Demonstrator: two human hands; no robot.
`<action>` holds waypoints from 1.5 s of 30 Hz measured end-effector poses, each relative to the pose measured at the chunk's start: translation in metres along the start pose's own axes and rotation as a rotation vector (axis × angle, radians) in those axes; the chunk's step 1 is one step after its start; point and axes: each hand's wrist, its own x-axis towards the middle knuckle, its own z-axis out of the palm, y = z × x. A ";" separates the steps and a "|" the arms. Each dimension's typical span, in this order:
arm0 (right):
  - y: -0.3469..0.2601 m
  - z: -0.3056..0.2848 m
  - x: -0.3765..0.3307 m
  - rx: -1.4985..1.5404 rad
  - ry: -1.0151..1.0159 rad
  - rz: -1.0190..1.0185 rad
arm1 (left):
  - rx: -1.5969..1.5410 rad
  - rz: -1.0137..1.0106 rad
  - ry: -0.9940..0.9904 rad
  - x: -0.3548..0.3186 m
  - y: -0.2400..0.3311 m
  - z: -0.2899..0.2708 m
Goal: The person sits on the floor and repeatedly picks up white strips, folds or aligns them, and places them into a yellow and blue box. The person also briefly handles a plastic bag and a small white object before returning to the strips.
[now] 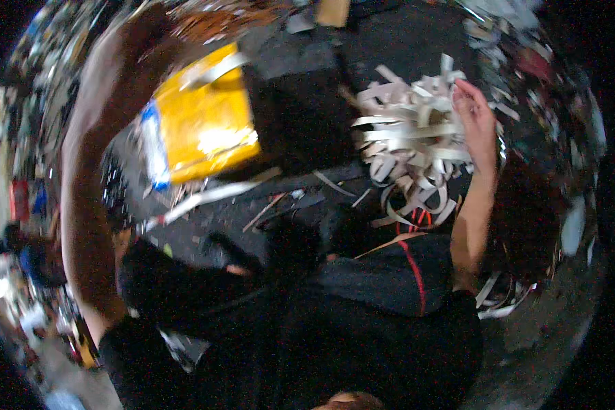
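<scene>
Shirt (383,348), then strips (417,130) beside right hand (477,119)

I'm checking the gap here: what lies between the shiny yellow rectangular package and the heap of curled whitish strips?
In the head view, a black, blocky patch lies between package and heap; object or shadow, unclear.

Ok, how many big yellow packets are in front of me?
1: the big yellow packet is on the left, across from the bundle of pale strips by your right hand. Others may be hidden.
</scene>
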 end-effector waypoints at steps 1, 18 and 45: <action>-0.052 0.027 0.006 0.216 -0.126 -0.091 | -0.042 0.090 0.015 -0.003 0.026 0.000; -0.173 0.101 0.054 0.027 -0.862 0.035 | -0.609 -0.299 0.058 -0.119 -0.160 0.035; -0.256 0.448 0.008 0.032 -0.701 -0.696 | -1.205 -0.605 0.311 -0.172 -0.191 0.160</action>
